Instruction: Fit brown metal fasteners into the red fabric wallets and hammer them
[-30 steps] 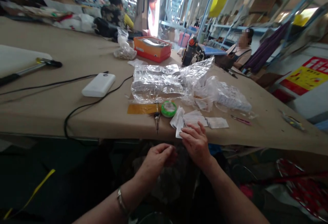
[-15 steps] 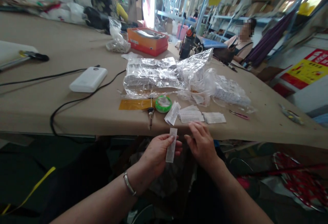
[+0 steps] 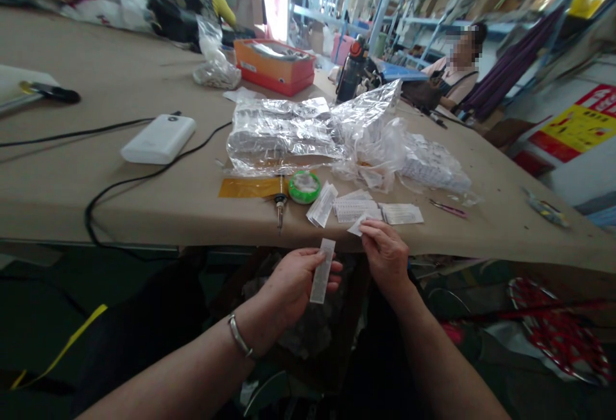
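Note:
My left hand (image 3: 301, 277), with a metal bangle at the wrist, pinches a translucent white strip (image 3: 322, 272) in front of the table edge. At the edge, my right hand (image 3: 386, 250) has its fingers closed on a white label (image 3: 357, 225). Just beyond lie three groups of printed labels: a fanned one (image 3: 322, 204), a middle stack (image 3: 355, 207) and a right stack (image 3: 402, 213). A green tape roll (image 3: 304, 187) and a pen-like tool (image 3: 280, 208) rest to their left.
Clear plastic bags of packed pieces (image 3: 283, 134) lie behind the labels on the brown table (image 3: 158, 211). Pink tweezers (image 3: 447, 208) are right, a white power bank (image 3: 158, 139) with a black cable left. An orange box (image 3: 274, 67) and dark bottle (image 3: 351, 70) stand farther back. A person (image 3: 459, 64) sits back right.
My right hand has closed its fingers on a label at the table edge; that label now sticks out in front of the middle stack. The view has shifted slightly.

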`<action>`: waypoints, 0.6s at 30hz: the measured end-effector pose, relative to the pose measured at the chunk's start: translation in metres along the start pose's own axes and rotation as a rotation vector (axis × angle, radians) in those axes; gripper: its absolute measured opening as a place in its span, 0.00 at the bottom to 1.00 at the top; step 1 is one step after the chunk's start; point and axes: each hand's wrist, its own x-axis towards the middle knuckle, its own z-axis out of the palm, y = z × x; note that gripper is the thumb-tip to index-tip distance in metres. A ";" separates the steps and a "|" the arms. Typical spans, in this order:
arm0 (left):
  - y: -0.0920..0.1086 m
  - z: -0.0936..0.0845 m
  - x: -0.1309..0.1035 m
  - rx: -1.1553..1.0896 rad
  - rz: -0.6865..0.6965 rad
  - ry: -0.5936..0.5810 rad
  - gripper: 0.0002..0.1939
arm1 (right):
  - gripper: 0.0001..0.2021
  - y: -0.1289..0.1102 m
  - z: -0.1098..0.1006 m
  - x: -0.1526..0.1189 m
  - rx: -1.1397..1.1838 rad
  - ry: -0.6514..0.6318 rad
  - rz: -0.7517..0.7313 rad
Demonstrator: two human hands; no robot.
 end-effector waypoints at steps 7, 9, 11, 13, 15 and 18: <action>-0.001 0.000 -0.001 -0.183 0.034 -0.194 0.04 | 0.07 -0.041 0.002 -0.018 0.287 -0.200 -0.276; -0.002 0.000 -0.001 -0.208 0.047 -0.207 0.03 | 0.07 -0.044 0.004 -0.022 0.291 -0.222 -0.303; -0.003 0.000 -0.003 -0.208 0.057 -0.206 0.04 | 0.07 -0.044 0.005 -0.023 0.294 -0.230 -0.306; -0.003 0.000 -0.004 -0.195 0.058 -0.199 0.05 | 0.07 -0.043 0.005 -0.023 0.297 -0.241 -0.313; -0.004 0.000 -0.005 -0.172 0.052 -0.188 0.05 | 0.07 -0.044 0.004 -0.023 0.296 -0.255 -0.317; -0.005 -0.001 -0.004 -0.149 0.050 -0.161 0.04 | 0.08 -0.048 0.003 -0.024 0.294 -0.277 -0.315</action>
